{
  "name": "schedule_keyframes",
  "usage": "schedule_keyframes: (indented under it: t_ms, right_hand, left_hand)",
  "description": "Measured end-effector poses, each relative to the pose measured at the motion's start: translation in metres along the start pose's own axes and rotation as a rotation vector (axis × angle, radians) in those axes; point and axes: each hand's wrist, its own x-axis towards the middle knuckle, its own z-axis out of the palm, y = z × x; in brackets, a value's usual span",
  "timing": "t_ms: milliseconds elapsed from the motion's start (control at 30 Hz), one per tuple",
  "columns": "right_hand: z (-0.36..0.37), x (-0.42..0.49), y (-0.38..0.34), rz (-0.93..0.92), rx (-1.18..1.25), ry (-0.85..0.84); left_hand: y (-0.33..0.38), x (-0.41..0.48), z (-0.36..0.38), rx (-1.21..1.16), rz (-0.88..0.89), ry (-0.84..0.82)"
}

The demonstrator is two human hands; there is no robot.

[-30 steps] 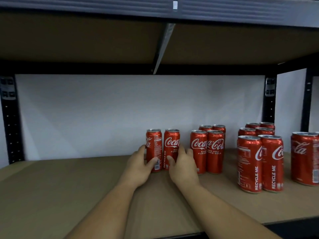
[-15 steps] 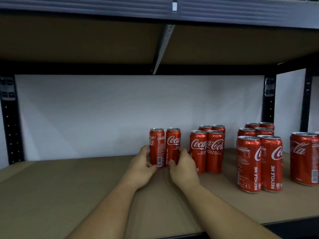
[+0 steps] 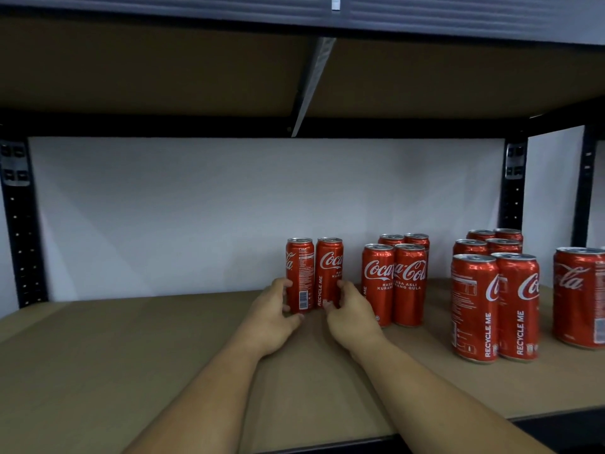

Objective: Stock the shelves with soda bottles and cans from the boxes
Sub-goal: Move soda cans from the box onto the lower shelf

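Note:
Two tall red cola cans stand upright side by side on the brown shelf board [image 3: 131, 355], near the back wall. My left hand [image 3: 273, 317] grips the left can [image 3: 299, 270] low down, fingers curled round its base. My right hand [image 3: 352, 317] holds the right can [image 3: 329, 268] the same way. Both forearms reach in from the front edge.
To the right stand more red cans in groups: a block of several [image 3: 394, 283], a deeper block [image 3: 494, 303] nearer the front, and one can [image 3: 579, 296] at the right edge. Black uprights [image 3: 19, 224] frame the bay. Another shelf [image 3: 294, 70] hangs close overhead.
Both hands have pushed the two cans further back along the shelf, towards the wall. The other cans have not moved.

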Motion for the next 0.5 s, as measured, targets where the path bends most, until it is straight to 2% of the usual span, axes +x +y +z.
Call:
schedule_keyframes:
  t_ms: [500]
  right_hand:
    - [-0.0008,-0.0016,-0.0017,0.025,-0.001,-0.02]
  left_hand:
    - [0.0015,-0.0014,0.0015,0.135,0.051,-0.017]
